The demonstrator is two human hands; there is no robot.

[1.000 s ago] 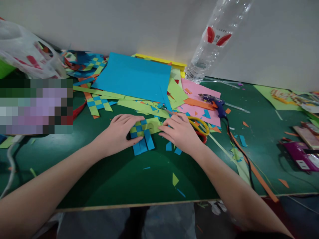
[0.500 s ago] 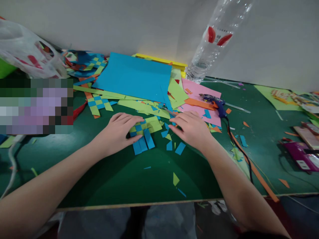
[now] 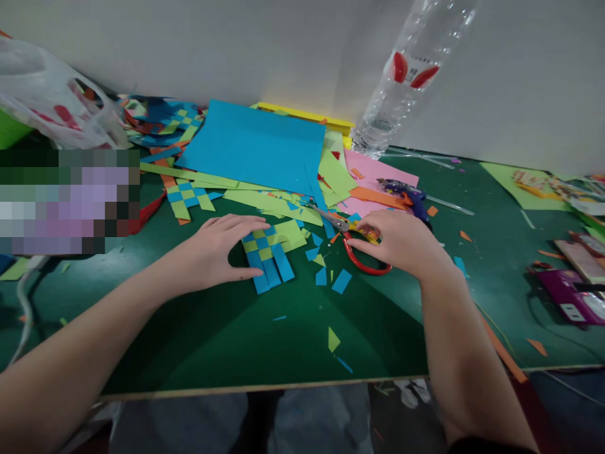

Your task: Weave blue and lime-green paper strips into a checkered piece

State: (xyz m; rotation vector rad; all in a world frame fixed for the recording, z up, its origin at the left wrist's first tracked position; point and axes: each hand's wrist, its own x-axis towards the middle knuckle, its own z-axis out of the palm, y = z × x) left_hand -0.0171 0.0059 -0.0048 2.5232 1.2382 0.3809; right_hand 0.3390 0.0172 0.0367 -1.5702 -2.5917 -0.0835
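Note:
My left hand [image 3: 215, 251] is open at the left edge of a small blue and green woven paper piece [image 3: 261, 244]. Its thumb and fingers are spread apart, the fingertips at the upper corner. Loose blue strips hang from the weave's near side, and a green strip [image 3: 292, 234] sticks out on its right. On the right, my right hand [image 3: 399, 243] has its fingers curled at the handles of a pair of scissors [image 3: 347, 238], one loop red and one yellow. The blades lie among paper scraps, pointing away to the left.
Blue [image 3: 259, 145] and pink paper [image 3: 378, 176] lie behind the hands. A blue glue gun [image 3: 418, 205] is by my right hand. A clear plastic bottle [image 3: 401, 82] stands at the wall. A plastic bag [image 3: 51, 94] is at left, a purple device [image 3: 574, 296] at right.
My right hand has moved right to the scissors' handles, which now show. My left hand has shifted slightly left, its thumb drawn back from the woven piece.

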